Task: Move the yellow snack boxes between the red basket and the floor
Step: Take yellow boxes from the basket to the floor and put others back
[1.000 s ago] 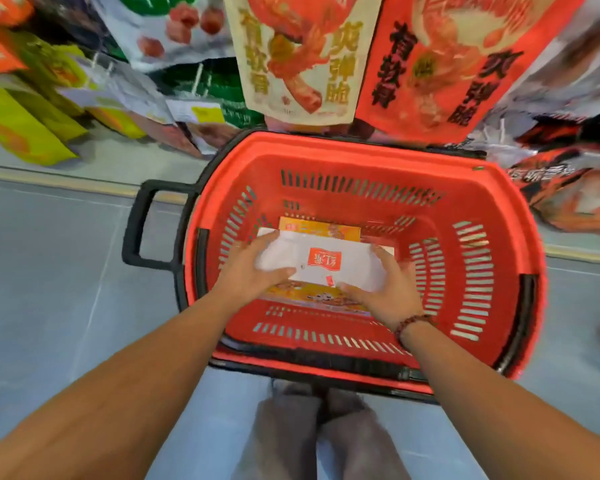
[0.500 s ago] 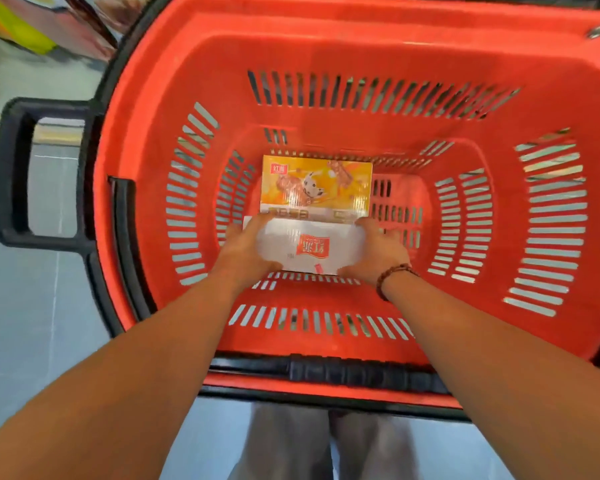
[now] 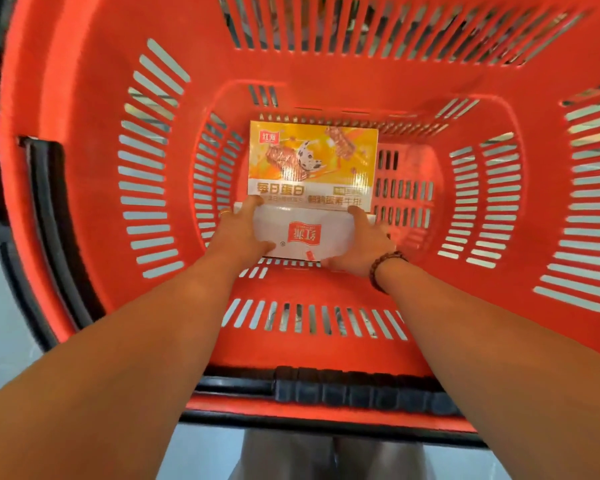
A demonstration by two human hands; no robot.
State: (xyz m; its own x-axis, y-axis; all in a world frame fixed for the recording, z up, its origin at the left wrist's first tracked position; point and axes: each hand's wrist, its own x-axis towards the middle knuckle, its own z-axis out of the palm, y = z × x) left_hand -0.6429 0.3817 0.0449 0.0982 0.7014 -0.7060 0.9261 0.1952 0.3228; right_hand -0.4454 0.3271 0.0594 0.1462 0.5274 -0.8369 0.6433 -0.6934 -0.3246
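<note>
Deep inside the red basket [image 3: 84, 209], the left grip [image 3: 243, 233] curled round the left end of the yellow snack box [image 3: 312, 157], low near the basket's bottom; the right grip [image 3: 357, 244] clasped its right end.

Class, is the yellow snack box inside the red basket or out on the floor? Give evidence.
Inside: the yellow snack box sits low within the red basket, its slotted walls all round.
</note>
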